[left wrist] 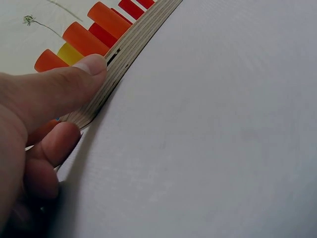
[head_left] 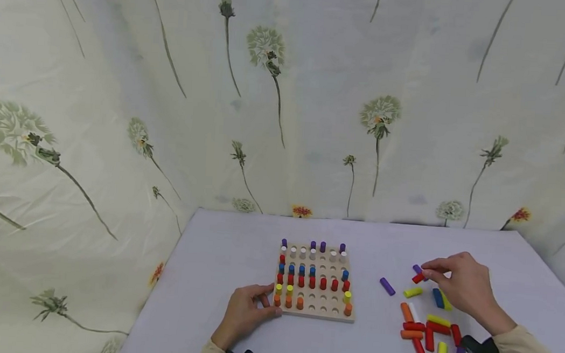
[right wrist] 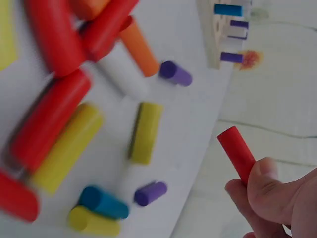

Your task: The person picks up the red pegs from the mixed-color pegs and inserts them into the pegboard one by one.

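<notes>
A wooden pegboard (head_left: 322, 316) stands on the table, with rows of purple, white, blue, red, yellow and orange pegs in it. My left hand (head_left: 247, 310) holds the board by its near left corner. In the left wrist view the thumb (left wrist: 91, 65) presses the board's side edge (left wrist: 130, 58), next to the orange pegs (left wrist: 84, 39). Right of the board, my right hand (head_left: 467, 287) pinches a red peg (right wrist: 237, 152) between thumb and fingertips, raised above the loose pegs. A purple peg (head_left: 417, 269) shows just behind it in the head view.
Loose pegs lie scattered on the right of the table: a purple one (head_left: 387, 286) nearest the board, a blue one (head_left: 437, 298), yellow ones (head_left: 413, 292) and a heap with several red ones (head_left: 420, 351). A curtain with dandelion print (head_left: 315, 119) hangs behind the table.
</notes>
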### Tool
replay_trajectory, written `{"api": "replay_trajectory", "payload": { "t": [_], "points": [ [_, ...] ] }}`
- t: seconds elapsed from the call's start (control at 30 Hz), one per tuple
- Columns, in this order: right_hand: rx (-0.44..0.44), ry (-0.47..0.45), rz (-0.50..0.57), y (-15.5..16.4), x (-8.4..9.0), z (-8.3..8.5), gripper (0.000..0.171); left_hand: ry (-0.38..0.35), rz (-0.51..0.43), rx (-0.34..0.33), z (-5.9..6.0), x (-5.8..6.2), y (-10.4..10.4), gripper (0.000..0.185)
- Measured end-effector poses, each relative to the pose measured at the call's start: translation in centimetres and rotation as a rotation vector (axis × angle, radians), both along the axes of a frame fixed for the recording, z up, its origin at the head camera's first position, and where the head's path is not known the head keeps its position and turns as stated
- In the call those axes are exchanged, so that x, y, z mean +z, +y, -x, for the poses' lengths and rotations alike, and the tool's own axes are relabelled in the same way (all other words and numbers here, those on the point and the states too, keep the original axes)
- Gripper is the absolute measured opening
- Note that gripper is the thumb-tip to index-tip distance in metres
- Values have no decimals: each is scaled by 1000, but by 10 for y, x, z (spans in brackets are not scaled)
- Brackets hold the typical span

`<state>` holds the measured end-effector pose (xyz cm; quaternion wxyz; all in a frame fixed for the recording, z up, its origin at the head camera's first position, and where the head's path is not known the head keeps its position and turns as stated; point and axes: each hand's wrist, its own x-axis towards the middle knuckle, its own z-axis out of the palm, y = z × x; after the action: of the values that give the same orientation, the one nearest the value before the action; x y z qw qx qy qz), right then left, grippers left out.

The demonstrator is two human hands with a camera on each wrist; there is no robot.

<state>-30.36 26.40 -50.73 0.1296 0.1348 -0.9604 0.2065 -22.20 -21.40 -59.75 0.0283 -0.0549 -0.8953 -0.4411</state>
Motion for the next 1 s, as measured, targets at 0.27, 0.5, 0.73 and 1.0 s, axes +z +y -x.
{"api": "replay_trajectory", "payload": {
  "t": [0.27,0.5,0.73,1.0],
  "points": [
    [37,113,139,-38,6,15,15,-7,6,3,-1,1,1,60],
    [53,101,261,-82,1,21,11,-20,8,6,-1,4,2,59],
    [94,-8,319,-122,3,27,11,-9,14,-7,-1,3,1,59],
    [147,-91,375,-161,1,38,11,-11,17,-15,-1,5,1,59]
  ]
}}
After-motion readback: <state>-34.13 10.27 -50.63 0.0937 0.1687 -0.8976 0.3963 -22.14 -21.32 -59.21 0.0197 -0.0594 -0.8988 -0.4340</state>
